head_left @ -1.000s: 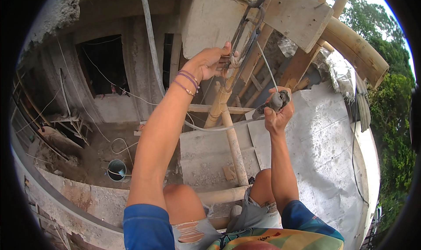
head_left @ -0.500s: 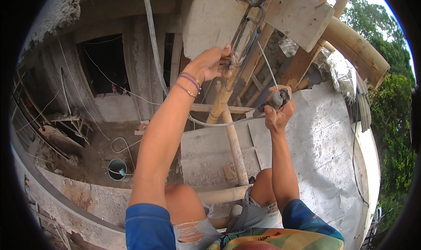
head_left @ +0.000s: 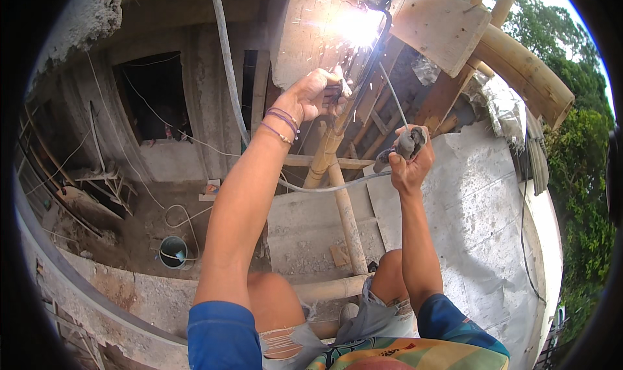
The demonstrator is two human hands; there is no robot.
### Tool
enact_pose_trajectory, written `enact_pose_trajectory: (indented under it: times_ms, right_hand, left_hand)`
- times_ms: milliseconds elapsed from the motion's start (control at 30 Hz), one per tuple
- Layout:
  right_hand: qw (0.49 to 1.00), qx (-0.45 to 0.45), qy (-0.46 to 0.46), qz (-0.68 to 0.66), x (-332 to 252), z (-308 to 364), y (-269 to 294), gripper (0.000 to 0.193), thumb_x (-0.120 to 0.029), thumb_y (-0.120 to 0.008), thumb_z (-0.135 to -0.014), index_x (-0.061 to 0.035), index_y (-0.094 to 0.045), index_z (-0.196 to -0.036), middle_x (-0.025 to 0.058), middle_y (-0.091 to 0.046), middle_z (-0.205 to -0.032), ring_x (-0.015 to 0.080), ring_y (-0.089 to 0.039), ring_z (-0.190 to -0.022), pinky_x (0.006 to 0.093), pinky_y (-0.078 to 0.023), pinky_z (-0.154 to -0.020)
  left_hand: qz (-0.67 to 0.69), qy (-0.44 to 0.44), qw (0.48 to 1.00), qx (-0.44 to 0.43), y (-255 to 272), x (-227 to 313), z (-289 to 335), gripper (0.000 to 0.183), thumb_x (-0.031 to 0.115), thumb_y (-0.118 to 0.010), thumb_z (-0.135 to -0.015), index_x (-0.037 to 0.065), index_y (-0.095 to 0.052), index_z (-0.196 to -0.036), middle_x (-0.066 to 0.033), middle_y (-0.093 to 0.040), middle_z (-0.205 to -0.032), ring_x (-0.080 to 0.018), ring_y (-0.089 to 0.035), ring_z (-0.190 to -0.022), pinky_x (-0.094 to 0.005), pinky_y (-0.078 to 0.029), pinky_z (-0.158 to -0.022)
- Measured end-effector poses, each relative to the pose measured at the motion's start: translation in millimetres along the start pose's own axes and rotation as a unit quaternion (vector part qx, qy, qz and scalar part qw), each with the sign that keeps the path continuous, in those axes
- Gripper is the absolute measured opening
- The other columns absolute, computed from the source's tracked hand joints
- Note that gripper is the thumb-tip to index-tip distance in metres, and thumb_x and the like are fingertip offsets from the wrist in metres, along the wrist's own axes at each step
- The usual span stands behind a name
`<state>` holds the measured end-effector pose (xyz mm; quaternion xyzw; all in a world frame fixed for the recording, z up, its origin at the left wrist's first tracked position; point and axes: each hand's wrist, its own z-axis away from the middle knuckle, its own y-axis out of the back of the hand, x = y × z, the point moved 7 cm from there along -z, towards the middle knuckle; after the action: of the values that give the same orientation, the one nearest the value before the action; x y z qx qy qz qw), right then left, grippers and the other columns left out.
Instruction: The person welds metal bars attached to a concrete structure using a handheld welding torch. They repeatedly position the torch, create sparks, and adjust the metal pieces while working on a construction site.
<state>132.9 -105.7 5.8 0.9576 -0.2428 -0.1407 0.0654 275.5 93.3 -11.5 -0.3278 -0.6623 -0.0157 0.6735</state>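
Note:
My right hand (head_left: 415, 169) is closed round a grey, worn welding electrode holder (head_left: 409, 143). From it a thin welding rod (head_left: 393, 89) slants up and left toward dark bent steel bars (head_left: 375, 58) at the top centre. A white arc glare (head_left: 357, 27) burns on these bars, with sparks falling below it; the rod's tip is lost behind the bars and the light. My left hand (head_left: 310, 96), bracelets at its wrist, has its fingers curled on the lower end of the steel, just beneath the sparks. The exact grip there is partly hidden.
A pale cable (head_left: 324, 189) runs from the holder leftward. Bamboo poles (head_left: 347, 217) stand below the bars, and a thick bamboo (head_left: 529, 74) juts at upper right. Metal sheeting (head_left: 467, 195) lies on the right. Far below at left is a bucket (head_left: 173, 251).
A bright arc and flying sparks have appeared on the steel bars. Both hands keep nearly the same places; the holder has shifted only slightly.

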Motion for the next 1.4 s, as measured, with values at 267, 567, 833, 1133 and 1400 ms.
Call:
enact_pose_trajectory:
  times_ms: [267, 567, 833, 1133, 1400]
  right_hand:
    - [1.000, -0.002, -0.010, -0.001, 2, 1, -1, 0.059, -0.056, -0.079, -0.076, 0.0016, -0.066, -0.085, 0.0081, -0.060, -0.090, 0.0185, -0.057, -0.074, 0.0312, -0.046, -0.063]
    - [1.000, -0.003, -0.017, 0.005, 2, 0, -2, 0.062, -0.059, -0.079, -0.075, 0.0013, -0.066, -0.084, 0.0075, -0.059, -0.090, 0.0183, -0.057, -0.073, 0.0307, -0.046, -0.062]
    - [1.000, -0.001, -0.012, 0.003, 0, -1, -2, 0.059, -0.055, -0.080, -0.075, 0.0016, -0.067, -0.085, 0.0084, -0.061, -0.091, 0.0190, -0.058, -0.075, 0.0312, -0.047, -0.064]
    - [1.000, 0.001, -0.030, -0.006, 17, 15, 4, 0.063, -0.060, -0.078, -0.075, 0.0009, -0.064, -0.086, 0.0076, -0.060, -0.089, 0.0178, -0.058, -0.074, 0.0303, -0.046, -0.062]
    - [0.963, 0.117, -0.214, -0.113, 49, 112, 31, 0.069, -0.068, -0.065, -0.082, 0.0001, -0.057, -0.089, 0.0074, -0.058, -0.087, 0.0144, -0.056, -0.070, 0.0278, -0.044, -0.060]
  left_hand:
    - [-0.015, 0.005, 1.000, -0.002, 4, -2, -4, 0.019, 0.027, -0.053, -0.098, 0.012, -0.064, -0.099, -0.0015, -0.067, -0.085, -0.0145, -0.060, -0.081, -0.0378, -0.049, -0.073]
    - [0.001, -0.005, 1.000, 0.007, 4, -1, -2, 0.020, 0.029, -0.056, -0.096, 0.011, -0.065, -0.100, -0.0015, -0.067, -0.084, -0.0149, -0.061, -0.077, -0.0363, -0.050, -0.071]
    - [0.002, -0.012, 1.000, 0.011, 3, 0, 1, 0.022, 0.026, -0.051, -0.099, 0.009, -0.065, -0.097, -0.0025, -0.066, -0.082, -0.0150, -0.060, -0.078, -0.0354, -0.050, -0.070]
    - [0.175, 0.011, 0.984, 0.028, 13, -13, 0, 0.027, 0.029, -0.047, -0.103, 0.009, -0.064, -0.102, -0.0040, -0.067, -0.086, -0.0165, -0.061, -0.084, -0.0379, -0.051, -0.072]
    - [-0.014, -0.038, 0.999, -0.008, -2, 2, 20, 0.042, 0.038, -0.046, -0.105, 0.000, -0.058, -0.121, -0.0150, -0.062, -0.120, -0.0253, -0.060, -0.112, -0.0394, -0.050, -0.096]
